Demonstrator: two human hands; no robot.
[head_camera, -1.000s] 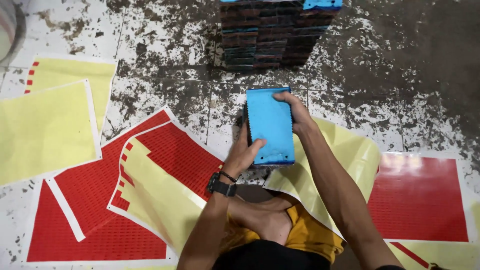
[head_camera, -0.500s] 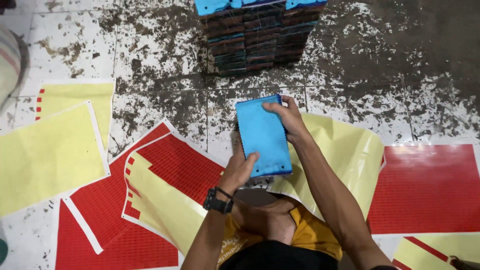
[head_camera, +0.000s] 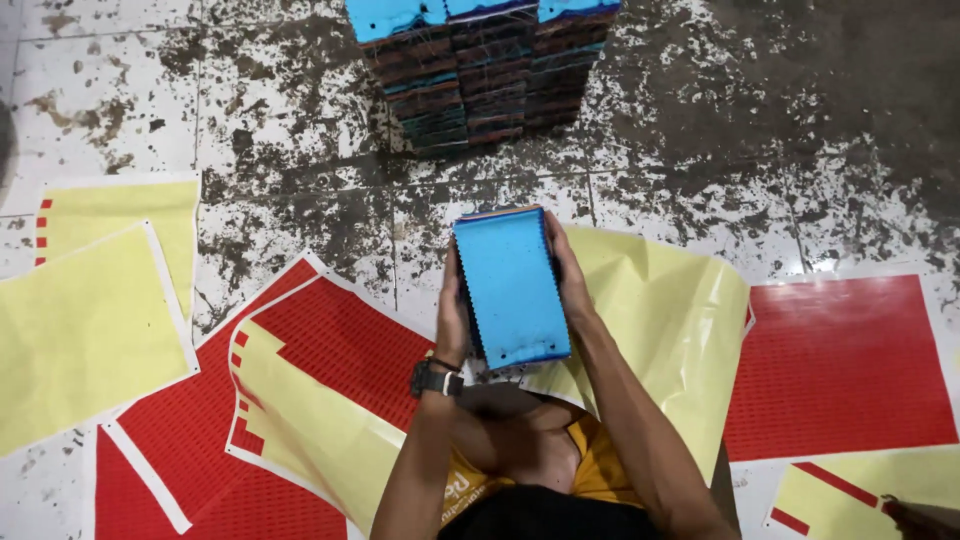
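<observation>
Both hands clamp the blue stack (head_camera: 511, 287): left hand (head_camera: 452, 312) flat along its left edge, right hand (head_camera: 572, 275) opposite, grip tight, forearms angled inward above the floor (head_camera: 300, 130).

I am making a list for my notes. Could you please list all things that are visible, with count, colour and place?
blue pack: one, blue top with dark toothed edges, held between both hands at centre.
stack: one pile of similar packs, blue tops and dark sides, on the floor at top centre.
red sheets: several, red, flat on the floor at left and right.
yellow sheets: several, pale yellow, on the floor at left, centre and lower right.
floor: white tiles with dark stains.
watch: one, black, on the left wrist.
left hand: on the pack's left edge.
right hand: on its right edge.
</observation>
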